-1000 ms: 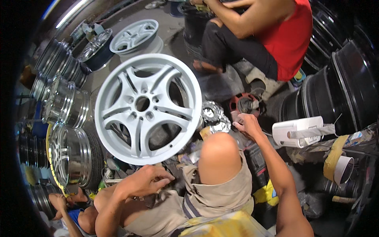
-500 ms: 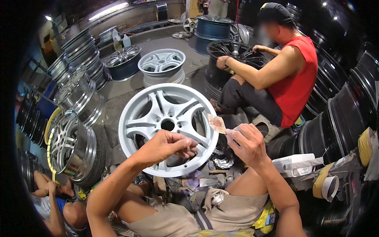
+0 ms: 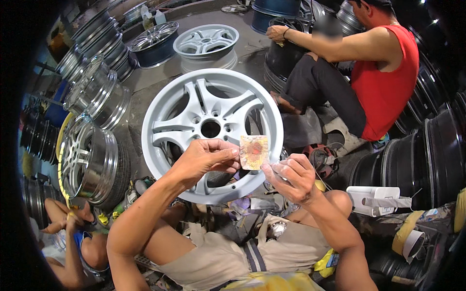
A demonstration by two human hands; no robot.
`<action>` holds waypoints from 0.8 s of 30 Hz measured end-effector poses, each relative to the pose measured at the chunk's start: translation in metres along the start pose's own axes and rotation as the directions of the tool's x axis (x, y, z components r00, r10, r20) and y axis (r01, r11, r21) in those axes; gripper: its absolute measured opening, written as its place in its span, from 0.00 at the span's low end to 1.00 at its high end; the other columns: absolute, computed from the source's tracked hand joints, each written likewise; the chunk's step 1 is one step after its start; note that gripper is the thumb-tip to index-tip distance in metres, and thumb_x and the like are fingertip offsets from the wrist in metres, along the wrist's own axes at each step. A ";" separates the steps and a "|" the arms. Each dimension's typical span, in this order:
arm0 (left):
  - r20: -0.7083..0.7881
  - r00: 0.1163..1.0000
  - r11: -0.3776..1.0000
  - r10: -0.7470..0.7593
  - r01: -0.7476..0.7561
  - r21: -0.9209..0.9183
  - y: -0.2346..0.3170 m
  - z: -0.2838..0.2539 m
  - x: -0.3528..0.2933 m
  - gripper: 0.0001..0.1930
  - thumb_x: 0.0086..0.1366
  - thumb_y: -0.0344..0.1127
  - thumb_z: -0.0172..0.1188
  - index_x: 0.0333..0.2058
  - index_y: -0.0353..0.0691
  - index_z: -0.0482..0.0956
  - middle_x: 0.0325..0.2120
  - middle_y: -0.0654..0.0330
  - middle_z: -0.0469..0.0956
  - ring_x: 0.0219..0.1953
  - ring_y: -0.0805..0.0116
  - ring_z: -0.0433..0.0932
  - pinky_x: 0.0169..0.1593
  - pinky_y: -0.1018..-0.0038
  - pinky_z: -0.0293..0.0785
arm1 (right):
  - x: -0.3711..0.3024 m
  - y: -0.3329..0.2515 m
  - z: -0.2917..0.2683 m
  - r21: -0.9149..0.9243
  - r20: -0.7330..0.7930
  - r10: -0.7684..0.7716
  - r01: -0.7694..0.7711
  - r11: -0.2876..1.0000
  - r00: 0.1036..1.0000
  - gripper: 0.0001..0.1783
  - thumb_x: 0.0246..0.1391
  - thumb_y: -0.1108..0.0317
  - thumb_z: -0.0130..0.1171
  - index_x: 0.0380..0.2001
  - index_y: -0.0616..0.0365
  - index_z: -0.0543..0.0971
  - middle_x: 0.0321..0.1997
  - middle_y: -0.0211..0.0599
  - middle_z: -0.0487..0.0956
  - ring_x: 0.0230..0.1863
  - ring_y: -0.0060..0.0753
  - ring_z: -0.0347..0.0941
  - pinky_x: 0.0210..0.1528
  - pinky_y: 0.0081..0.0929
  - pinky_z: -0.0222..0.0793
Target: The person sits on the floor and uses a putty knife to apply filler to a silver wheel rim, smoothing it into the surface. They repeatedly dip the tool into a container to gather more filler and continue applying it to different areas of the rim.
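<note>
A small, worn square of sandpaper (image 3: pixel 254 152), yellowish with a reddish patch in the middle, is stretched upright between my two hands. My left hand (image 3: pixel 208 160) pinches its left edge between thumb and fingers. At its lower right corner, my right hand (image 3: pixel 292 179), dusted whitish, holds it with thumb and fingertips. Just beyond and below my hands lies a pale grey-white alloy wheel (image 3: pixel 175 126), face up, with paired spokes and a round centre hole. My left hand and the sandpaper hide part of its near side.
Beyond it stands another pale wheel (image 3: pixel 206 40), beside a chrome-faced one (image 3: pixel 154 41). Polished wheels (image 3: pixel 92 167) stack up at left. A person in a red top (image 3: pixel 386 82) works on a dark wheel at right. A white container (image 3: pixel 371 199) sits near my right knee.
My left hand has come up to the sandpaper and gripped its left edge; earlier only my right hand held it. The sandpaper has turned flatter toward me, and the view has tilted downward.
</note>
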State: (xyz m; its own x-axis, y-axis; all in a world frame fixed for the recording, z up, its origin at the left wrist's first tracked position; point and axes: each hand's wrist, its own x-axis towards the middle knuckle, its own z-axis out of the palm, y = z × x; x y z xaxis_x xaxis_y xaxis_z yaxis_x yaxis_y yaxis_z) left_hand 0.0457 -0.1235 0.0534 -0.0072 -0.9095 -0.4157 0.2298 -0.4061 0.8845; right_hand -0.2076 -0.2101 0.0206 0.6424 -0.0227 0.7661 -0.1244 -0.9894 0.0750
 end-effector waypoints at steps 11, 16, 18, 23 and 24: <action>-0.129 0.950 0.907 0.284 -0.223 0.357 -0.008 -0.017 0.020 0.11 0.67 0.37 0.66 0.39 0.33 0.84 0.29 0.62 0.82 0.31 0.77 0.79 0.37 0.78 0.76 | -0.024 0.011 0.026 0.161 0.070 0.339 -0.346 0.925 0.938 0.18 0.44 0.73 0.71 0.43 0.54 0.84 0.35 0.36 0.76 0.34 0.40 0.73 0.37 0.35 0.70; -0.255 0.843 0.817 0.474 -0.313 0.484 0.009 -0.062 0.012 0.11 0.68 0.38 0.65 0.38 0.35 0.84 0.29 0.66 0.81 0.32 0.78 0.79 0.41 0.79 0.75 | -0.041 0.019 0.019 0.168 0.271 0.586 -0.637 0.752 0.764 0.11 0.52 0.65 0.70 0.25 0.60 0.80 0.26 0.39 0.75 0.30 0.47 0.75 0.34 0.41 0.70; -0.313 0.792 0.797 0.524 -0.326 0.509 0.013 -0.081 -0.006 0.10 0.68 0.39 0.65 0.37 0.37 0.84 0.29 0.66 0.81 0.33 0.79 0.78 0.42 0.80 0.75 | -0.038 0.014 0.014 0.122 0.365 0.615 -0.691 0.713 0.699 0.13 0.54 0.64 0.70 0.24 0.62 0.80 0.24 0.41 0.75 0.26 0.47 0.75 0.31 0.41 0.70; -0.460 0.659 0.772 0.595 -0.308 0.556 0.017 -0.115 -0.074 0.10 0.69 0.40 0.63 0.40 0.39 0.84 0.31 0.66 0.81 0.34 0.76 0.79 0.47 0.74 0.76 | -0.031 0.009 0.014 0.177 0.553 0.544 -0.726 0.664 0.632 0.13 0.55 0.64 0.68 0.27 0.66 0.82 0.26 0.44 0.77 0.26 0.47 0.76 0.31 0.40 0.69; -0.489 0.636 0.777 0.597 -0.305 0.551 0.023 -0.114 -0.090 0.11 0.69 0.41 0.63 0.40 0.40 0.84 0.32 0.66 0.81 0.35 0.76 0.80 0.49 0.73 0.76 | -0.025 0.006 0.011 0.192 0.629 0.507 -0.749 0.635 0.590 0.13 0.55 0.65 0.68 0.28 0.66 0.82 0.26 0.45 0.78 0.26 0.47 0.76 0.32 0.40 0.69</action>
State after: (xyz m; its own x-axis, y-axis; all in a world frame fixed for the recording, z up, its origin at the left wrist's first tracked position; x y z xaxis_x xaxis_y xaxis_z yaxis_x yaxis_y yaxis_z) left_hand 0.1627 -0.0406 0.0871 0.6090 -0.7769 0.1600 -0.3557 -0.0872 0.9305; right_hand -0.2159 -0.2171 -0.0056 0.7914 -0.6048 0.0888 -0.4151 -0.6384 -0.6482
